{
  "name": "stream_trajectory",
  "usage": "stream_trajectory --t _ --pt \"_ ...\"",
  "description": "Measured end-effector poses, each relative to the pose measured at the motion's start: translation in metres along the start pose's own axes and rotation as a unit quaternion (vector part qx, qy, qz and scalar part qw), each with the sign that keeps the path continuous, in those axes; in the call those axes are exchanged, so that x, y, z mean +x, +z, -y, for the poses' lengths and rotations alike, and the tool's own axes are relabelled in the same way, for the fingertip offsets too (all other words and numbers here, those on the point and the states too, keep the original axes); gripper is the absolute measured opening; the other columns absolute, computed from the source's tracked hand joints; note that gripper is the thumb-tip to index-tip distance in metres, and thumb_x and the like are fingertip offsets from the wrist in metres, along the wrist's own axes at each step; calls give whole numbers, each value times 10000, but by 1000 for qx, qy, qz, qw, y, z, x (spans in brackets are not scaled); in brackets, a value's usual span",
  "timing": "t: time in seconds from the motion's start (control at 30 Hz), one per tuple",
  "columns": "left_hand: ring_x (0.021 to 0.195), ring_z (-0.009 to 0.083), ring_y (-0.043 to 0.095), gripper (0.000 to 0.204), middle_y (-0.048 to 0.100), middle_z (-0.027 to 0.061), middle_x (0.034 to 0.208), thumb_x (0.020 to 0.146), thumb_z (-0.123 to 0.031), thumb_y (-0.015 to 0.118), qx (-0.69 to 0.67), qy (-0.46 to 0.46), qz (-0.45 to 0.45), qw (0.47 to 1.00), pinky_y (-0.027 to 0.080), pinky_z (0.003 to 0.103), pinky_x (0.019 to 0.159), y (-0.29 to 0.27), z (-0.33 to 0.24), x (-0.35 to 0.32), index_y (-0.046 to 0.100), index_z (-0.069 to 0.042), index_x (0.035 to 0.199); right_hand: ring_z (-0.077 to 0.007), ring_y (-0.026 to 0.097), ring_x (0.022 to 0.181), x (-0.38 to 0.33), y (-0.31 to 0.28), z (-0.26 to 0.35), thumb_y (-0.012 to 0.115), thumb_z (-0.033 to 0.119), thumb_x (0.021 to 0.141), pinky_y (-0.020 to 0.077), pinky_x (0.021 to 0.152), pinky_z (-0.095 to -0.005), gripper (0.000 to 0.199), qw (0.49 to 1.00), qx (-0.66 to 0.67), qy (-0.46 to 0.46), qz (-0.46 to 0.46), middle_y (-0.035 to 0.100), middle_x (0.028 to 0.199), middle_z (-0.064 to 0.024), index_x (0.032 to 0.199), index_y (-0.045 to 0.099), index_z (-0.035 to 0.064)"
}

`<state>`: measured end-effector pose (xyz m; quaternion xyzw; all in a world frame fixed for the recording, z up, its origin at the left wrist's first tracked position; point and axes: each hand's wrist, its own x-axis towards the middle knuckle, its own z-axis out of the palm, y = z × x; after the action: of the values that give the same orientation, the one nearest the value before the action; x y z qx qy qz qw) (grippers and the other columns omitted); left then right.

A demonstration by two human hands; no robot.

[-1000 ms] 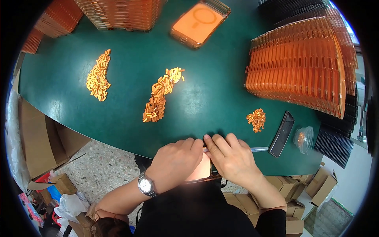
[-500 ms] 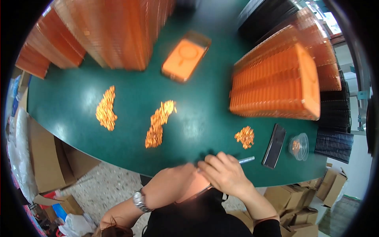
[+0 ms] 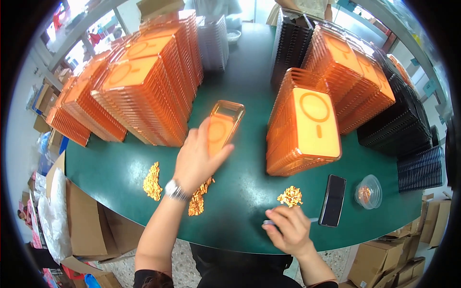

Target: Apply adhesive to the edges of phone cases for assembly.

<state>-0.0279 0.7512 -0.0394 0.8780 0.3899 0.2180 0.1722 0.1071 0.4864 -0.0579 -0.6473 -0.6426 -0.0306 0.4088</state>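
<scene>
Now the left hand (image 3: 194, 161) grips an orange case (image 3: 222, 127) ahead, while the right hand (image 3: 287, 230) nearby pinches a thin tool (image 3: 269, 222) on the counter (image 3: 245, 182).

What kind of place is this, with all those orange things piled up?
Most likely a small factory or assembly workshop for phone cases. Tall stacks of orange cases crowd the green table, small piles of gold-coloured parts lie near the left hand, and cardboard cartons stand on the floor.
</scene>
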Motion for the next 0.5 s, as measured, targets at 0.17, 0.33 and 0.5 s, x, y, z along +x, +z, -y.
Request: stream_trajectory --t 0.17,0.33,0.5 --pt "1004 386 706 940 614 201 1164 851 -584 750 192 -66 22 979 599 492 771 54 24 47 369 -114 1570 -237 630 785 -34 21 13 846 173 809 531 644 -336 303 997 3 51 55 678 975 -60 1063 733 51" --pt "913 380 731 1017 624 193 1146 841 -690 693 240 -81 69 965 601 488 697 54 25 42 321 -140 1611 -192 622 786 -70 33 5 803 240 868 534 600 -325 253 991 -18 77 111 619 990 -14 1056 712 97" --pt "935 389 732 1036 634 194 1176 829 -692 704 245 -67 50 966 602 491 715 54 24 54 315 -145 1618 -180 621 778 -77 39 2 779 244 887 535 598 -325 231 991 -41 70 109 603 991 -3 1063 711 111"
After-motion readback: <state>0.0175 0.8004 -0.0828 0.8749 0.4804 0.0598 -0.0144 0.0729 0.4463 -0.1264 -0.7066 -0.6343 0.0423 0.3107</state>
